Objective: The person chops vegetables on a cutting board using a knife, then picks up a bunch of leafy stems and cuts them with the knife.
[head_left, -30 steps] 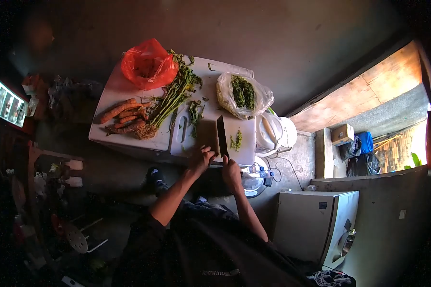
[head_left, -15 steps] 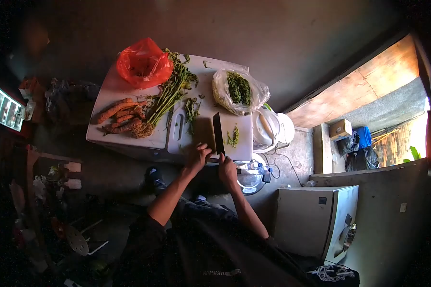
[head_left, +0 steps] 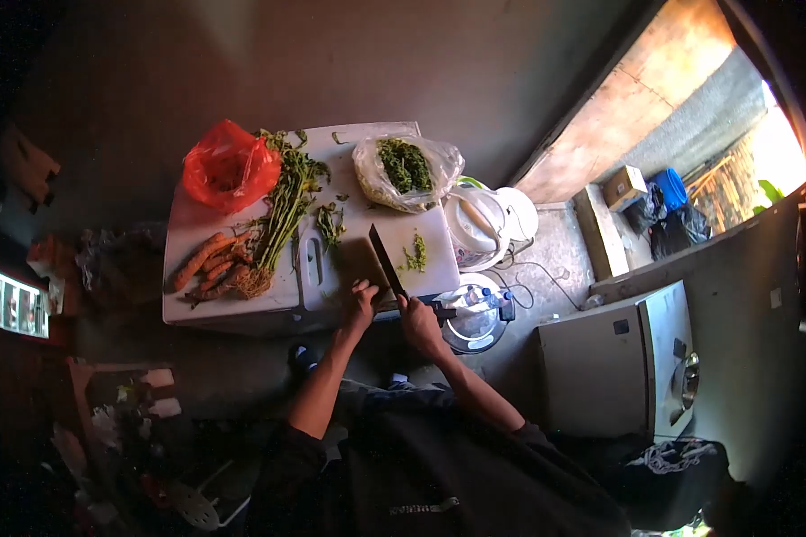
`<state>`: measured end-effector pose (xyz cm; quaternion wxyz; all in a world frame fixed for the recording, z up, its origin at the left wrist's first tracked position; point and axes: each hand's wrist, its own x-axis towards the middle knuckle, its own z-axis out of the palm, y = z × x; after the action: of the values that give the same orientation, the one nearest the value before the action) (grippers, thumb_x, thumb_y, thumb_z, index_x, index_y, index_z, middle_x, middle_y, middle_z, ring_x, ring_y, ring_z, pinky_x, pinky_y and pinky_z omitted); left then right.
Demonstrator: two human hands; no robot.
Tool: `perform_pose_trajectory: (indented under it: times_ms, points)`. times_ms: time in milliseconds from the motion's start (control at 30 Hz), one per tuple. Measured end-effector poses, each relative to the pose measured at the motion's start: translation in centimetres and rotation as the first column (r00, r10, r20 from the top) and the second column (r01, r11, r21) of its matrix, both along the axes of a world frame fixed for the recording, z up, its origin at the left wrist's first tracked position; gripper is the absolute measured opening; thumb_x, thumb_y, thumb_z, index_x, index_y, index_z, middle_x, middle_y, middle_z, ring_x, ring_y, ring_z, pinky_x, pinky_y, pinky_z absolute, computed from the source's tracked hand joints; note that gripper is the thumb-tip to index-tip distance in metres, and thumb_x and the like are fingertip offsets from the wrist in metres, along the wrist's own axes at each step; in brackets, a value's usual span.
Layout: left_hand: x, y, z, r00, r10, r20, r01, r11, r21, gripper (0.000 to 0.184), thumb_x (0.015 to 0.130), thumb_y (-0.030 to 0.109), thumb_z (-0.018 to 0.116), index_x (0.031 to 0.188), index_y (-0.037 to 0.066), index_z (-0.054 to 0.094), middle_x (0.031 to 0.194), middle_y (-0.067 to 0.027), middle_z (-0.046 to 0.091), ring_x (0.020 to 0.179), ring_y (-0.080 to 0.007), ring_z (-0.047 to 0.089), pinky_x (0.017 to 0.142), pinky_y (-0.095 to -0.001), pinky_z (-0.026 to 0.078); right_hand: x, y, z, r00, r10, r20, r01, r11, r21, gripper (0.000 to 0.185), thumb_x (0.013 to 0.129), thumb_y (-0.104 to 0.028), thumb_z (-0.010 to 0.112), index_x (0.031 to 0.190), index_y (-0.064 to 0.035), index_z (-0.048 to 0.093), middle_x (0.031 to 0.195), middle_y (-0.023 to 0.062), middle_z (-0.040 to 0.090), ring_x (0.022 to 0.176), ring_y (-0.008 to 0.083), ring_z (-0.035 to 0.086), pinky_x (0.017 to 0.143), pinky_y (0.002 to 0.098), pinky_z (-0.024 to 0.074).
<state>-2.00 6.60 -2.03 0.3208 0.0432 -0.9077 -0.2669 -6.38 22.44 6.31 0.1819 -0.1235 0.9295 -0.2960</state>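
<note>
My right hand [head_left: 418, 324] is wrapped round the handle of a dark-bladed knife [head_left: 387, 259], whose blade points away over the white cutting board [head_left: 436, 243]. Just left of the knife, at the board's near edge, my left hand [head_left: 362, 302] has its fingers bent together; what they hold is too small to tell. Chopped green pieces [head_left: 415, 254] lie on the board right of the blade. Loose leaves [head_left: 330, 224] rest near the board's handle slot. Beyond the board stands a clear plastic bag [head_left: 443, 166] with chopped greens [head_left: 404, 165] in it.
Carrots [head_left: 208, 259], long leafy stalks [head_left: 282, 219] with roots and a red plastic bag [head_left: 231, 168] are on the left of the white table [head_left: 184, 311]. White buckets [head_left: 476, 215] stand right of the table. A grey-white appliance [head_left: 600, 362] stands at the lower right.
The view has turned and shifted, so the table sits lower and further left. The knife appears more slanted, its tip to the left. Both hands stay by the board's near edge.
</note>
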Motion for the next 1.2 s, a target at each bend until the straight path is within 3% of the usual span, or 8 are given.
perform_pose_trajectory:
  times_ms: [333, 433, 533, 667, 767, 867, 1100, 1200]
  points:
    - [-0.5, -0.1, 0.0, 0.999, -0.044, 0.009, 0.043, 0.993, 0.106, 0.02, 0.067, 0.001, 0.07, 0.087, 0.005, 0.068, 0.086, -0.0106, 0.063, 0.086, -0.0329, 0.06, 0.074, -0.0421, 0.05, -3.1, 3.7, 0.4, 0.984, 0.158, -0.085, -0.158, 0.987, 0.006, 0.056, 0.1, -0.045, 0.039, 0.089, 0.0035, 0.065, 0.078, 0.0309, 0.064, 0.081, 0.0484, 0.064, 0.073, 0.0573, 0.0499]
    - [-0.5, 0.3, 1.5, 0.992, -0.065, 0.109, 0.043, 0.979, 0.198, 0.014, 0.075, 0.007, 0.073, 0.089, 0.008, 0.071, 0.083, -0.008, 0.063, 0.083, -0.0289, 0.062, 0.075, -0.0397, 0.05, -5.1, 4.2, 1.5, 0.999, 0.028, 0.015, -0.028, 0.999, -0.044, 0.057, 0.099, -0.044, 0.045, 0.083, 0.0066, 0.063, 0.078, 0.0336, 0.062, 0.082, 0.0509, 0.062, 0.07, 0.0559, 0.047]
    - [-0.5, 0.9, 3.0, 0.989, -0.035, 0.14, 0.009, 0.983, 0.183, 0.013, 0.076, 0.007, 0.072, 0.089, 0.008, 0.071, 0.083, -0.0081, 0.063, 0.085, -0.029, 0.061, 0.075, -0.0396, 0.05, -6.3, 4.9, 1.6, 0.988, 0.147, -0.038, -0.15, 0.982, -0.114, 0.059, 0.1, -0.045, 0.043, 0.082, 0.0084, 0.063, 0.078, 0.0338, 0.062, 0.081, 0.0503, 0.062, 0.069, 0.0541, 0.0471]
    - [-1.6, 1.3, 2.1, 0.986, -0.005, 0.167, -0.019, 0.99, 0.143, 0.011, 0.078, 0.009, 0.071, 0.088, 0.008, 0.072, 0.084, -0.0081, 0.063, 0.086, -0.0288, 0.061, 0.075, -0.0397, 0.049, -7.0, 5.5, 2.1, 0.981, 0.18, 0.073, -0.172, 0.979, -0.107, 0.059, 0.101, -0.043, 0.04, 0.087, 0.0097, 0.062, 0.078, 0.0336, 0.061, 0.083, 0.0482, 0.063, 0.07, 0.053, 0.0463]
    - [-2.0, 1.8, 1.7, 0.99, -0.012, 0.144, -0.002, 0.995, 0.097, 0.01, 0.078, 0.01, 0.07, 0.088, 0.008, 0.072, 0.086, -0.008, 0.062, 0.087, -0.029, 0.06, 0.076, -0.04, 0.049, -7.1, 5.4, -0.2, 0.982, 0.172, 0.077, -0.161, 0.978, -0.134, 0.059, 0.101, -0.043, 0.04, 0.09, 0.0103, 0.061, 0.08, 0.0349, 0.061, 0.087, 0.0492, 0.062, 0.073, 0.0537, 0.0466]
    - [-1.9, 2.1, 2.8, 0.983, -0.047, 0.175, 0.024, 0.991, 0.13, 0.011, 0.078, 0.01, 0.07, 0.088, 0.008, 0.072, 0.086, -0.0085, 0.061, 0.086, -0.0304, 0.059, 0.076, -0.0404, 0.049, -5.8, 5.0, 2.1, 0.989, 0.129, 0.076, -0.123, 0.989, -0.081, 0.058, 0.101, -0.043, 0.04, 0.094, 0.0109, 0.06, 0.084, 0.0366, 0.061, 0.089, 0.0514, 0.061, 0.075, 0.0546, 0.047]
    - [-0.9, 2.2, 5.3, 0.982, -0.057, 0.179, 0.064, 0.997, -0.031, 0.01, 0.079, 0.012, 0.069, 0.088, 0.009, 0.072, 0.086, -0.0091, 0.059, 0.087, -0.0308, 0.057, 0.076, -0.0412, 0.047, -3.6, 5.2, 2.4, 0.991, 0.113, 0.072, -0.103, 0.986, -0.13, 0.055, 0.1, -0.043, 0.044, 0.094, 0.0094, 0.06, 0.088, 0.0374, 0.061, 0.088, 0.0535, 0.06, 0.075, 0.0565, 0.0468]
    - [-0.7, 2.1, 5.0, 0.989, -0.053, 0.14, 0.059, 0.997, -0.041, 0.015, 0.074, 0.012, 0.071, 0.088, 0.008, 0.071, 0.087, -0.0098, 0.058, 0.088, -0.031, 0.057, 0.076, -0.0419, 0.046, -3.1, 5.3, -0.6, 0.974, 0.211, -0.088, -0.219, 0.971, -0.096, 0.054, 0.1, -0.042, 0.045, 0.088, 0.0076, 0.061, 0.085, 0.036, 0.061, 0.087, 0.0527, 0.06, 0.073, 0.0569, 0.0467]
